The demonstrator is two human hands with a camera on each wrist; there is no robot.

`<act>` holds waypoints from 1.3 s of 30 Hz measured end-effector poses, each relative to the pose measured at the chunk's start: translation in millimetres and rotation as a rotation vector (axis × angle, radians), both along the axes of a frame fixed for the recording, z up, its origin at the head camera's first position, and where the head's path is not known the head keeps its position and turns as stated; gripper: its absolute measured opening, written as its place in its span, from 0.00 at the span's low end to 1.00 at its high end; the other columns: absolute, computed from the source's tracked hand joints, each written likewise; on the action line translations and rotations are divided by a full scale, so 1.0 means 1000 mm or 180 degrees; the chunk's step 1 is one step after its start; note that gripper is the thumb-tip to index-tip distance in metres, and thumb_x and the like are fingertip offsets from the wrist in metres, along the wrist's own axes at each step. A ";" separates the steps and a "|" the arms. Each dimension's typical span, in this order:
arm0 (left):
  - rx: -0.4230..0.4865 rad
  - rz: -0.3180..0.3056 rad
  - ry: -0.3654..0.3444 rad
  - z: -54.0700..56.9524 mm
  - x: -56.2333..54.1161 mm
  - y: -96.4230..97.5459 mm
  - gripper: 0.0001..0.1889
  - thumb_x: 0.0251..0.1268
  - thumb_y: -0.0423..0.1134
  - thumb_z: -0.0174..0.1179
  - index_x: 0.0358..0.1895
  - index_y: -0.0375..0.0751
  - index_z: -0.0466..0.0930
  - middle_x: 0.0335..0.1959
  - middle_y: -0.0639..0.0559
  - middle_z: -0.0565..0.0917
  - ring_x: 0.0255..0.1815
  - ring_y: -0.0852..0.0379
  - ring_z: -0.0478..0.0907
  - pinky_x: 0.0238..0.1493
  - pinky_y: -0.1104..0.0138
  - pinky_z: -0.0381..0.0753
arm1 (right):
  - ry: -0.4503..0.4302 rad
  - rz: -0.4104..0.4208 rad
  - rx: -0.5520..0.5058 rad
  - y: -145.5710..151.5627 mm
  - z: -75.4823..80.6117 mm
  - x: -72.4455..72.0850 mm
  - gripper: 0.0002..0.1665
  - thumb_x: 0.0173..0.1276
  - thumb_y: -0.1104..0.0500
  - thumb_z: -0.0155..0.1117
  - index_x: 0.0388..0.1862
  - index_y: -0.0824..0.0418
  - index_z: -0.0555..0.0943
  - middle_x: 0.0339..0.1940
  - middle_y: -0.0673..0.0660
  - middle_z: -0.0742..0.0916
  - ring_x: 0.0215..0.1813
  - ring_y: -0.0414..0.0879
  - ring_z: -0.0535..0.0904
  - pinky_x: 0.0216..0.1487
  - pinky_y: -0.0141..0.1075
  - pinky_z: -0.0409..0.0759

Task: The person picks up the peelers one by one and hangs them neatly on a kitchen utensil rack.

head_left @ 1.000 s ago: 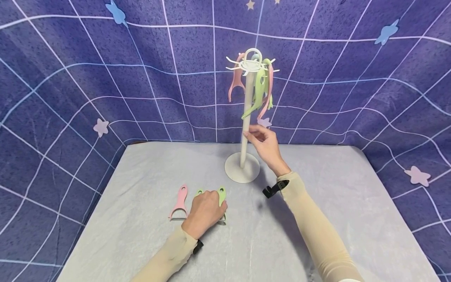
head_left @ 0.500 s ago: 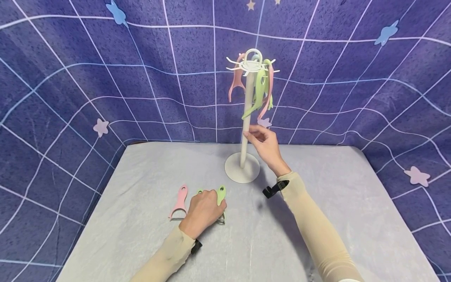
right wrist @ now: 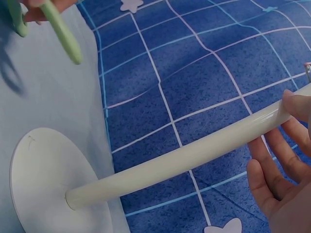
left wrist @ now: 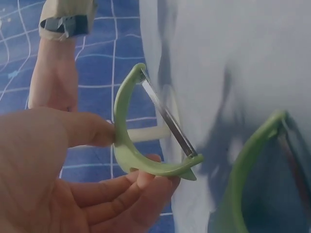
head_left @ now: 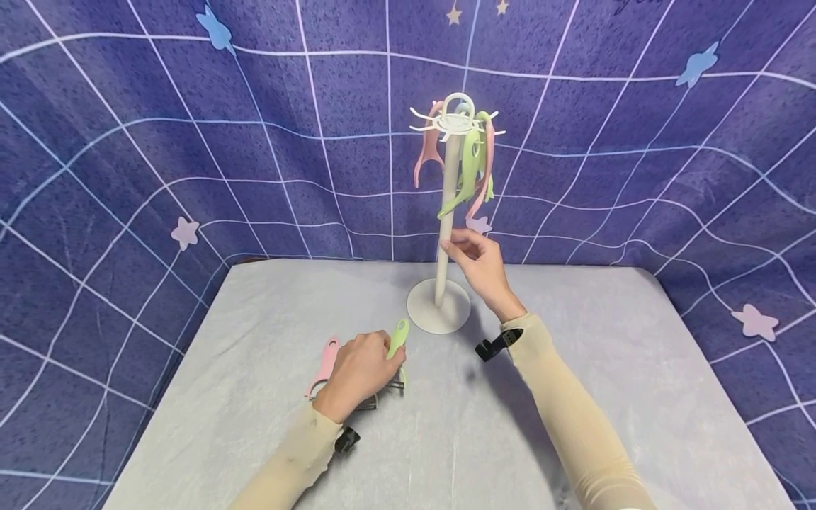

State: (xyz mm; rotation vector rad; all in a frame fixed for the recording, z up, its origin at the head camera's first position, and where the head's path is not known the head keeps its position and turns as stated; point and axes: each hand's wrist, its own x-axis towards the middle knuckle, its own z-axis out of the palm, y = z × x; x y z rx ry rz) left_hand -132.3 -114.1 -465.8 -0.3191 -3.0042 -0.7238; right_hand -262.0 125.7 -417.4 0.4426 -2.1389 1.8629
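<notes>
Pinching a green peeler, left hand has its fingers clamped on it, held above the pale grey worktop, handle end toward the stand. Right hand has thumb and fingers clamped on the pole of the white stand, below the hanging peelers, pink and green. Pink peeler lies beside left hand, partly covered; second green peeler nearby, mostly hidden from the head view.
</notes>
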 end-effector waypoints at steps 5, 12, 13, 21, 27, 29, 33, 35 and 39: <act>0.0192 -0.0077 -0.0018 0.003 -0.004 -0.005 0.15 0.75 0.49 0.65 0.29 0.48 0.80 0.18 0.60 0.73 0.19 0.57 0.70 0.20 0.64 0.69 | 0.0004 -0.0009 0.0012 0.000 -0.001 0.001 0.12 0.75 0.61 0.73 0.52 0.66 0.89 0.49 0.64 0.91 0.44 0.41 0.87 0.55 0.36 0.85; 0.0416 -0.0084 0.0025 0.011 -0.013 -0.010 0.17 0.78 0.50 0.63 0.26 0.53 0.76 0.21 0.62 0.74 0.22 0.58 0.72 0.23 0.63 0.70 | -0.0029 -0.0004 -0.0011 -0.001 -0.001 0.001 0.13 0.75 0.62 0.73 0.54 0.67 0.89 0.50 0.66 0.90 0.43 0.39 0.87 0.55 0.33 0.84; 0.0452 -0.0085 0.0041 0.013 -0.014 -0.010 0.15 0.78 0.50 0.63 0.28 0.53 0.78 0.22 0.62 0.76 0.23 0.59 0.73 0.24 0.63 0.71 | -0.0035 -0.0007 -0.0009 -0.001 -0.001 0.001 0.13 0.75 0.62 0.73 0.54 0.68 0.89 0.50 0.67 0.90 0.43 0.39 0.87 0.55 0.33 0.84; 0.0727 0.0025 0.0084 0.021 -0.023 -0.012 0.13 0.78 0.48 0.64 0.54 0.48 0.90 0.37 0.60 0.88 0.40 0.60 0.87 0.40 0.54 0.87 | -0.0099 0.0011 -0.0006 -0.003 0.010 0.008 0.13 0.76 0.67 0.70 0.55 0.74 0.87 0.52 0.73 0.89 0.42 0.38 0.86 0.53 0.31 0.83; 0.0845 -0.0022 0.0130 0.028 -0.028 -0.012 0.17 0.81 0.49 0.61 0.61 0.44 0.87 0.47 0.53 0.91 0.49 0.50 0.90 0.51 0.49 0.88 | -0.0089 0.0035 -0.0042 -0.007 0.027 0.024 0.13 0.75 0.68 0.70 0.53 0.75 0.87 0.50 0.73 0.89 0.42 0.38 0.85 0.52 0.31 0.83; 0.0901 -0.0056 0.0158 0.032 -0.031 -0.013 0.18 0.82 0.49 0.60 0.63 0.43 0.86 0.49 0.51 0.91 0.51 0.48 0.89 0.53 0.48 0.87 | -0.0076 0.0029 -0.0036 -0.006 0.028 0.024 0.13 0.75 0.68 0.71 0.53 0.75 0.87 0.50 0.73 0.89 0.41 0.37 0.85 0.52 0.31 0.83; 0.1040 -0.0103 0.0215 0.041 -0.039 -0.015 0.20 0.83 0.50 0.59 0.66 0.43 0.84 0.52 0.49 0.90 0.54 0.45 0.89 0.56 0.46 0.87 | -0.0059 0.0025 -0.0036 -0.006 0.027 0.023 0.13 0.75 0.68 0.71 0.53 0.75 0.87 0.50 0.73 0.89 0.41 0.37 0.85 0.51 0.30 0.83; 0.1124 -0.0135 0.0260 0.046 -0.043 -0.016 0.20 0.84 0.49 0.59 0.66 0.43 0.84 0.53 0.48 0.89 0.55 0.45 0.89 0.57 0.47 0.87 | -0.0054 0.0027 -0.0042 -0.006 0.027 0.023 0.13 0.75 0.68 0.71 0.53 0.75 0.87 0.50 0.73 0.89 0.41 0.39 0.85 0.50 0.30 0.82; 0.1353 -0.0228 0.0362 0.056 -0.053 -0.016 0.19 0.84 0.47 0.58 0.65 0.41 0.84 0.55 0.46 0.88 0.56 0.45 0.88 0.59 0.49 0.87 | -0.0039 0.0023 -0.0055 -0.006 0.026 0.022 0.12 0.75 0.68 0.71 0.53 0.75 0.87 0.49 0.74 0.89 0.41 0.40 0.85 0.49 0.30 0.82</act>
